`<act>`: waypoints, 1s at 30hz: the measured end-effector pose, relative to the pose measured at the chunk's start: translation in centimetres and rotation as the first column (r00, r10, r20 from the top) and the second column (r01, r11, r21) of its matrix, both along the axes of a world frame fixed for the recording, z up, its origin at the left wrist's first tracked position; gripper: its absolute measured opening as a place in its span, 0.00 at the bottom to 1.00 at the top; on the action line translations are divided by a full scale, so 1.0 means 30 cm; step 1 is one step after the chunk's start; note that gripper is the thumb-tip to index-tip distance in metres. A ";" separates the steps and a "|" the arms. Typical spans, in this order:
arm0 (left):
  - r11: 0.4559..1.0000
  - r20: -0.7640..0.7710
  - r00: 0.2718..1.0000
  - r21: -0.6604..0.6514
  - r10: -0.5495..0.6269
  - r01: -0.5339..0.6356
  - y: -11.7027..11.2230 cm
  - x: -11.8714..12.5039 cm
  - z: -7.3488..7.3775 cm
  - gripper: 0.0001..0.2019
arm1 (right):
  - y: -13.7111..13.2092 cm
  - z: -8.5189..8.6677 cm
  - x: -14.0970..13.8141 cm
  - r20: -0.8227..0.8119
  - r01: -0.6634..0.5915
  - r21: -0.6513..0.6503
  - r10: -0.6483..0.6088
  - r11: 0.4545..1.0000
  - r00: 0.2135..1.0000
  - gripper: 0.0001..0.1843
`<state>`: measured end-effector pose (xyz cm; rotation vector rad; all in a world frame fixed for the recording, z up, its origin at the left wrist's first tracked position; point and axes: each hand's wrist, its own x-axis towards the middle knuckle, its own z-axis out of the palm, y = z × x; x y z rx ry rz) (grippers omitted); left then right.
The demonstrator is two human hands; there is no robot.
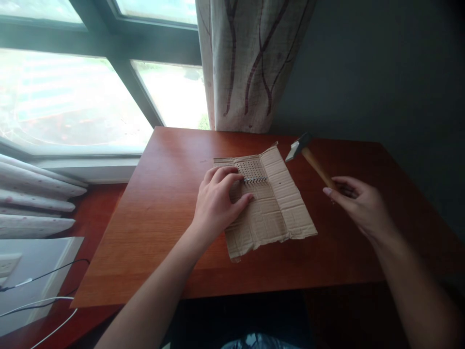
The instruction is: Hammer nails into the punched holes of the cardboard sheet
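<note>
My right hand [358,203] grips the end of the wooden handle of a hammer [316,165], its dark metal head raised to the right of the cardboard. A creased, torn-edged piece of cardboard [261,218] lies on the table. My left hand [218,196] rests on its left part, fingers curved, thumb and index finger apart. Beside those fingertips a patch of small dark holes or dots [250,168] covers the upper cardboard. A row of short, dark, pointed pieces [256,180] runs along the patch's near edge; they look like nails, but are too small to be sure.
The reddish-brown wooden table [152,213] stands by a window [72,102] and a patterned curtain [250,63]. Cables [47,300] hang near a wall socket [9,266] at the lower left. A dark wall [381,72] borders the table's far right.
</note>
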<state>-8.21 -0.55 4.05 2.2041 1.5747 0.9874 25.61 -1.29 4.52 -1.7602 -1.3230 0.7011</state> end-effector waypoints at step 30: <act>1.000 0.014 1.000 0.027 -0.015 0.014 0.006 -0.007 -0.007 0.16 | 0.088 -0.324 -0.152 0.273 -0.028 0.074 0.007 0.997 0.962 0.28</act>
